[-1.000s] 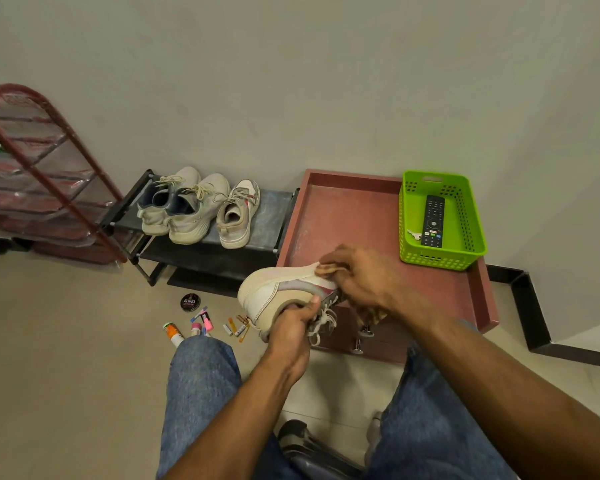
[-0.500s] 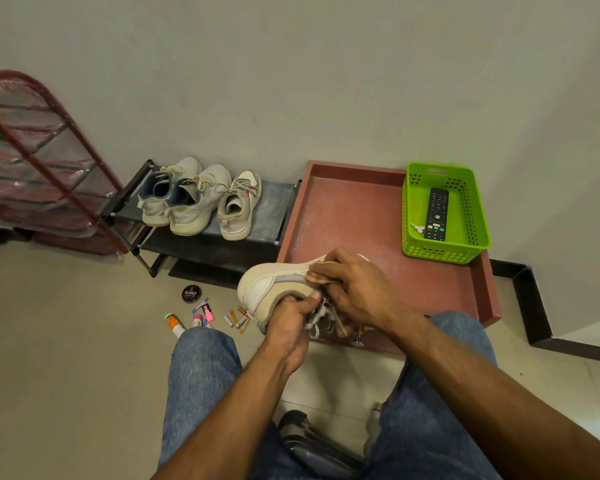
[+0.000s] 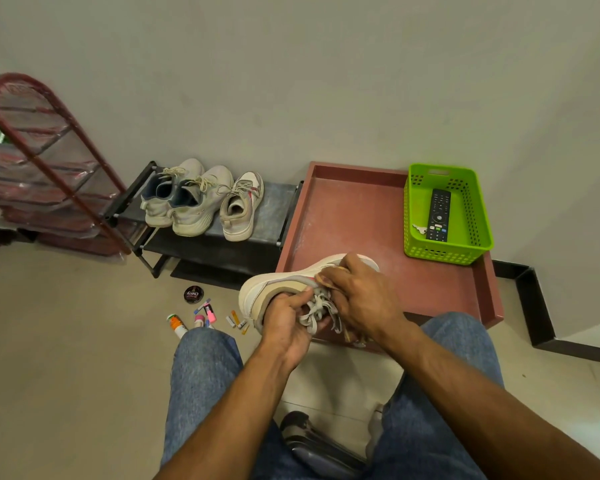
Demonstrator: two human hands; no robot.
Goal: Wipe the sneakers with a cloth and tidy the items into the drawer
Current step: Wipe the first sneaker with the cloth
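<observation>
A white sneaker [image 3: 274,287] with grey and red trim lies on its side in front of me, over the near edge of the red drawer [image 3: 354,216]. My left hand [image 3: 286,322] grips it at the collar and laces. My right hand [image 3: 361,296] holds a small tan cloth [image 3: 326,277] pressed against the sneaker's side. Three more pale sneakers [image 3: 201,199] stand on the low black shoe rack [image 3: 274,209] to the left.
A green basket [image 3: 478,216] with a black remote [image 3: 439,214] sits in the drawer's far right corner. On the floor lie a polish tin [image 3: 193,294], an orange tube [image 3: 176,325] and several small items [image 3: 222,315]. A red wire rack [image 3: 49,168] stands far left. My knees frame the bottom.
My right hand with the cloth has slid along the sneaker's side toward the toe. The left hand keeps its grip; the view shifted slightly.
</observation>
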